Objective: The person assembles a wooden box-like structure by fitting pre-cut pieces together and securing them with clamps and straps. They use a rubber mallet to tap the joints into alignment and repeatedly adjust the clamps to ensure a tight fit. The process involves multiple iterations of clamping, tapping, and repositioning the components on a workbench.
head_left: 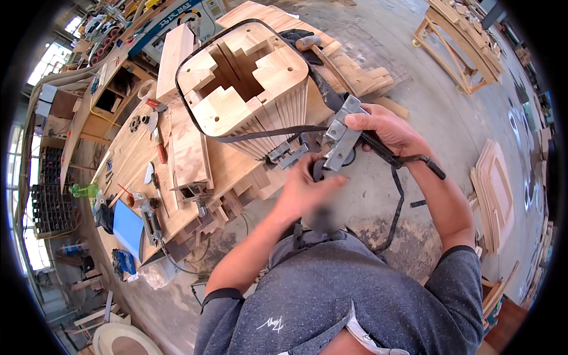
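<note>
A fluted wooden column (284, 109) with a hollow, notched end stands on the bench in front of me. The dark strap (269, 134) of a band clamp loops around it near the top. My right hand (390, 130) grips the clamp's grey metal body (343, 133), thumb on its side, off the column's near right corner. A bent black crank handle (423, 163) sticks out beside my right wrist. My left hand (305, 186) is curled around a length of strap just below the metal body; its fingertips are partly blurred. A smaller metal bracket (288, 152) hangs against the column's near side.
On the wooden workbench (133, 148) at left lie chisels, a putty knife (149, 173), a power tool (152, 219) with a cord and a blue sheet (127, 228). A mallet (309, 43) rests behind the column. Shaped panels (494, 192) lean at right; a wheeled cart (455, 47) stands far right.
</note>
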### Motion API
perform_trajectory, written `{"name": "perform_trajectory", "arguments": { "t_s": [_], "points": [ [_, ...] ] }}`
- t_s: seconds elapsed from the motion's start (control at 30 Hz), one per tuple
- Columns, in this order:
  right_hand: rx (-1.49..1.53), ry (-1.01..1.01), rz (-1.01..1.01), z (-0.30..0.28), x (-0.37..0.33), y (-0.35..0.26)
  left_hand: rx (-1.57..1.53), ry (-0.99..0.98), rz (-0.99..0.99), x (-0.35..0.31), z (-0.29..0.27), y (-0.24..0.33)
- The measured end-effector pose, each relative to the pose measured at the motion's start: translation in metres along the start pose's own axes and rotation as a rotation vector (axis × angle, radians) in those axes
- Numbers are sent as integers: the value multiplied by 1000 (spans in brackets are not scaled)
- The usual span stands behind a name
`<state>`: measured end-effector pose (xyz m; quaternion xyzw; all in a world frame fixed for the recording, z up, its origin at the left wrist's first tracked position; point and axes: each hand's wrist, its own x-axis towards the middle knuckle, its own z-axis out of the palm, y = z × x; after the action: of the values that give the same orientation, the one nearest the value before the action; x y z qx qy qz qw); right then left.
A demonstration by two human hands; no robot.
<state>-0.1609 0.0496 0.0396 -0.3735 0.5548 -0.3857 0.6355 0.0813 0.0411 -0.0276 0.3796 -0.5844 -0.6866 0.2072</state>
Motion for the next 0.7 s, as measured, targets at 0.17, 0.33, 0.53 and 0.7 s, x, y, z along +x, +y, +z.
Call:
{"name": "perform_trajectory", "arguments": {
  "t_s": [0.17,0.33,0.53,0.7],
  "points": [
    [126,-13,34,18,4,6,340,11,-33,-16,-48,15],
    [170,-32,47,38,21,8,505,128,0,-42,-100,10],
    [223,54,75,79,43,0,579,221,-58,-72,-176,13],
    [283,142,75,107,66,0,594,169,-69,-71,-255,10]
  ]
}}
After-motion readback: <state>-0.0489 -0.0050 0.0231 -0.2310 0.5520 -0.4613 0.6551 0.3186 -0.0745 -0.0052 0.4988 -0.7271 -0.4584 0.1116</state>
